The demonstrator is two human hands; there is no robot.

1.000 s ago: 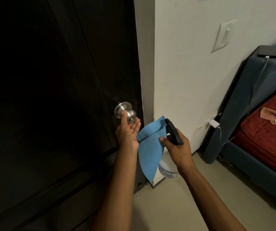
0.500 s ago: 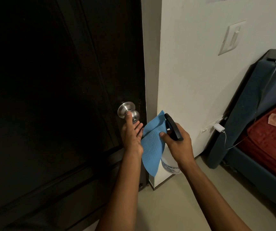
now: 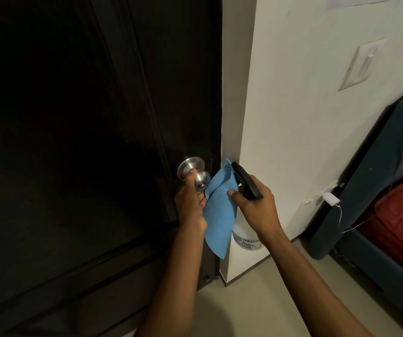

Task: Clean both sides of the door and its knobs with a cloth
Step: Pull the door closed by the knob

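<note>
The dark door (image 3: 86, 142) stands closed, filling the left of the view. Its silver knob (image 3: 201, 178) is near the right edge. My left hand (image 3: 190, 207) comes up from below; the thumb lies across the knob's neck and the fingers cup under it, partly hidden by the cloth. My right hand (image 3: 256, 205) grips the black trigger head of a white spray bottle (image 3: 245, 240). Its thumb pinches a blue cloth (image 3: 220, 215) against the bottle. The cloth hangs down between my two hands, just right of the knob.
A white wall corner (image 3: 234, 117) juts out right of the door. A light switch (image 3: 358, 66) is on the wall. A blue bed frame (image 3: 370, 190) with a red mattress (image 3: 402, 222) stands at right, a white charger (image 3: 330, 198) plugged in beside it.
My left hand has gone from touching the knob with straight fingers to closing round it. My right hand, with bottle and cloth, has drawn closer to the knob.
</note>
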